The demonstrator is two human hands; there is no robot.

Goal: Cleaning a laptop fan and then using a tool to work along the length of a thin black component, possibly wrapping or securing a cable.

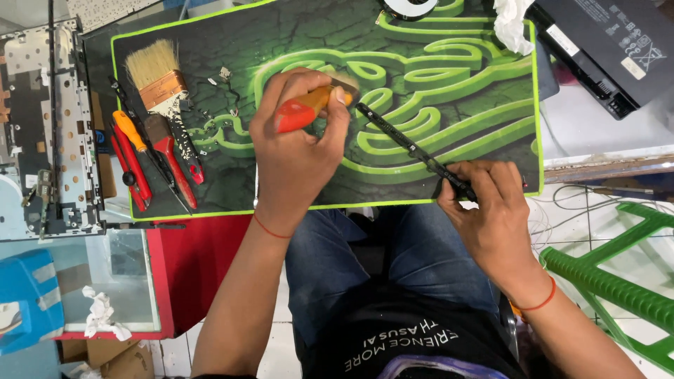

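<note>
My left hand (298,151) grips a brush with a red and orange handle (303,111); its bristle end sits by the upper tip of a thin black strip part (404,140). That strip lies diagonally on the green and black mat (295,35). The strip's lower end is pinched in my right hand (484,203), near the mat's front edge.
On the mat's left lie a wide paintbrush (156,78), several red-handled screwdrivers and pliers (165,158), and small loose parts (226,73). A bare laptop chassis (45,126) is at far left, a black battery pack (607,49) top right, white tissue (511,24), a green plastic stool (618,281).
</note>
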